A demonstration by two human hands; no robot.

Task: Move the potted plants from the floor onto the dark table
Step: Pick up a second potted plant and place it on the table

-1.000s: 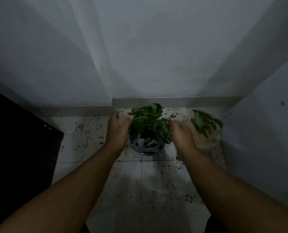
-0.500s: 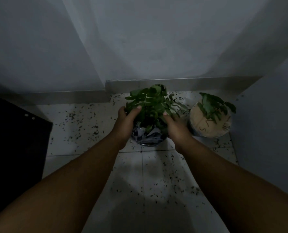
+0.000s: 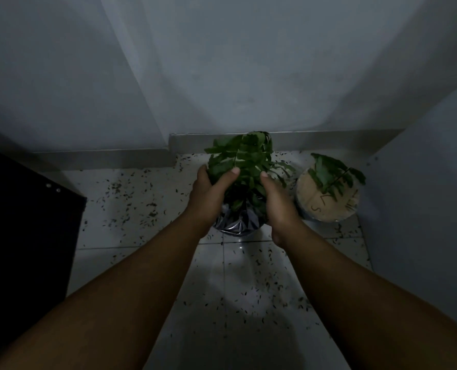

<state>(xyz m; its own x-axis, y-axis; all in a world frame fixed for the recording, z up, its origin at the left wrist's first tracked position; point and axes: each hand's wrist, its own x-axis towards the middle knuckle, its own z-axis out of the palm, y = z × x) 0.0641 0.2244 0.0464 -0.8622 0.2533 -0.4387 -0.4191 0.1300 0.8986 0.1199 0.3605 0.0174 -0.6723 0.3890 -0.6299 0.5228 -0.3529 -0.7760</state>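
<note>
Status: no plant on table (image 3: 21,222) yet. Left hand (image 3: 208,193) and right hand (image 3: 278,204) cup fern pot (image 3: 238,220), fingers closed around it, at floor's far edge. Second pot (image 3: 329,198) untouched, far-right corner. Both transfers outstanding.

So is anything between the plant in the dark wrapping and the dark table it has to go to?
Nothing visible does. The plant in the dark wrapping sits between the left hand and right hand; only bare speckled floor lies between it and the dark table. The second pot stands on the far side.
</note>
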